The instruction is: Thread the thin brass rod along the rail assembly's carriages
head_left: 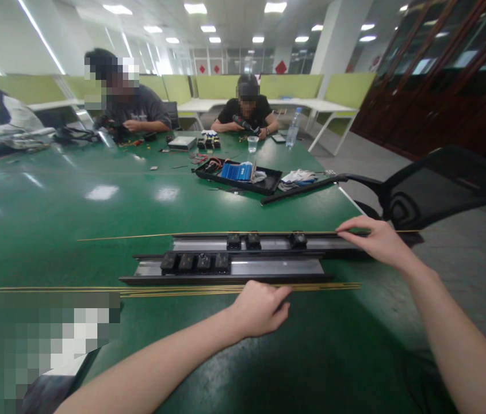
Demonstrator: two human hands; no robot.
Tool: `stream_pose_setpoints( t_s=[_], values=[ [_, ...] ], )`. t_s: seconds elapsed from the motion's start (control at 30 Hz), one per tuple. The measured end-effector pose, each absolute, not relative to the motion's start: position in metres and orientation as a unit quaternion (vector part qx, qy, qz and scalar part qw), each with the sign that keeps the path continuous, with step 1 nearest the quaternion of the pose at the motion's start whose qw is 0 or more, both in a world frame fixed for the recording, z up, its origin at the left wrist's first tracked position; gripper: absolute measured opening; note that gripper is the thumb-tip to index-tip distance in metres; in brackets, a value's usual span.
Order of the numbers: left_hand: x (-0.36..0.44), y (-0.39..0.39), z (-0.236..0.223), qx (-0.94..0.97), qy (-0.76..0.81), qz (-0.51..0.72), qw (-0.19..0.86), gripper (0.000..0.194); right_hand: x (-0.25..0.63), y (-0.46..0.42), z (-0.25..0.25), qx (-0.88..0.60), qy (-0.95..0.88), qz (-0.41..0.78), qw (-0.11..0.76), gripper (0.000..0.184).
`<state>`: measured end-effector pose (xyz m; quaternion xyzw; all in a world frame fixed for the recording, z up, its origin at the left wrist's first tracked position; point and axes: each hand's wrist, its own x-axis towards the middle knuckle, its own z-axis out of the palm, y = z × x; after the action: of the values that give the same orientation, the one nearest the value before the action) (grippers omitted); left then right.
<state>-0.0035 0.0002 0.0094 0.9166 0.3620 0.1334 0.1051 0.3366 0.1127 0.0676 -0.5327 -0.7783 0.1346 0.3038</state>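
Observation:
Two long black rails lie side by side on the green table (74,241). The near rail (268,268) carries several black socket blocks (195,262), and the far rail (333,244) has three. My left hand (257,307) is closed, pinching a bundle of thin brass rods (160,291) along the near rail's front edge. My right hand (376,238) rests on the far rail's right end, its fingers closed on a single thin brass rod (139,236) that runs along the rail's back edge.
A black mesh chair (432,184) leans over the table's right edge. Farther back lie a black tray (238,175) with blue parts, white gloves (297,177), a clear cup (252,144) and a water bottle (293,129). Three people work at the far side.

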Motion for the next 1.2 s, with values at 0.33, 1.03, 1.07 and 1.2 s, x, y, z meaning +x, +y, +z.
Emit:
stream_pose_setpoints(
  t_s=[0.33,1.03,1.07,1.2],
  values=[
    [-0.004,0.001,0.008,0.917,0.360,0.137,0.109,0.036,0.350,0.112,0.071,-0.569,-0.755,0.139,0.294,0.030],
    [-0.003,0.000,0.008,0.917,0.359,0.138,0.105,0.034,0.389,0.115,0.067,-0.617,-0.719,0.113,0.300,0.029],
    [-0.003,0.000,0.008,0.917,0.359,0.137,0.106,0.035,0.389,0.114,0.068,-0.618,-0.717,0.115,0.301,0.029],
    [-0.003,0.000,0.008,0.917,0.359,0.137,0.109,0.035,0.391,0.112,0.068,-0.626,-0.707,0.121,0.304,0.029]
  ],
)
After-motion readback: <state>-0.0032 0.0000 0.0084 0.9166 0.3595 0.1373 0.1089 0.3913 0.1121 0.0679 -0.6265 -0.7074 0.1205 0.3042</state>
